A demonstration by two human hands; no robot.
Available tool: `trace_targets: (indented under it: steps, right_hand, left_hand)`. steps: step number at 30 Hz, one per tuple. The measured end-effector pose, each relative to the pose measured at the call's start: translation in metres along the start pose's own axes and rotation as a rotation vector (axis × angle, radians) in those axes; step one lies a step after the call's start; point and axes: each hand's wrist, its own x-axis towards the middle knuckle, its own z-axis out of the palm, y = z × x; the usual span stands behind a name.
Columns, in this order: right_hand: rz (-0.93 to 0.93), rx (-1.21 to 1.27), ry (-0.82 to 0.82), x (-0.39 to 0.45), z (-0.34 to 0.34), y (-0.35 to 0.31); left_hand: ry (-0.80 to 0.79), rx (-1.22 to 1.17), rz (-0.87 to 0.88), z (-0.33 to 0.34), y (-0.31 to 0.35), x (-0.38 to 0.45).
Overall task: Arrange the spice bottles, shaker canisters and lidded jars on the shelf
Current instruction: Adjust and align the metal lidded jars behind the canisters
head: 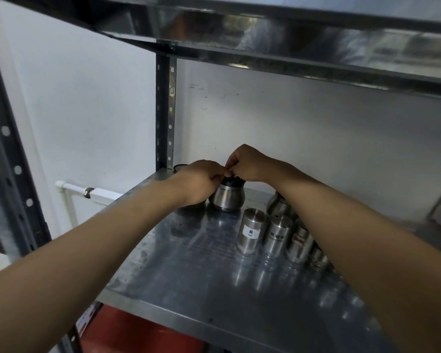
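A round-bellied steel jar with a dark lid [227, 197] stands near the back left of the steel shelf [189, 276]. My left hand [197, 180] wraps its left side and my right hand [247, 163] pinches the lid from above. Under my left hand a second dark jar [192, 205] is mostly hidden. To the right stands a row of steel shaker canisters: one labelled salt [251, 231], then another [278, 234], then one with a red label [299, 244]. Behind them another round jar [278, 205] is partly covered by my right forearm.
An upper shelf [290, 34] hangs low overhead. A perforated upright post [165, 110] rises at the shelf's back left corner, another [8, 161] at the near left. A white pipe [87, 192] runs along the wall. Something red [138, 335] lies below the shelf.
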Motion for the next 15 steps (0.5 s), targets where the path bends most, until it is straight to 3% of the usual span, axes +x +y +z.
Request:
trace_targets:
  steps: [15]
  right_hand:
    - [-0.005, 0.043, 0.009, -0.0051, -0.0011, 0.004]
  left_hand:
    - [-0.078, 0.031, -0.047, -0.0075, 0.0075, 0.0009]
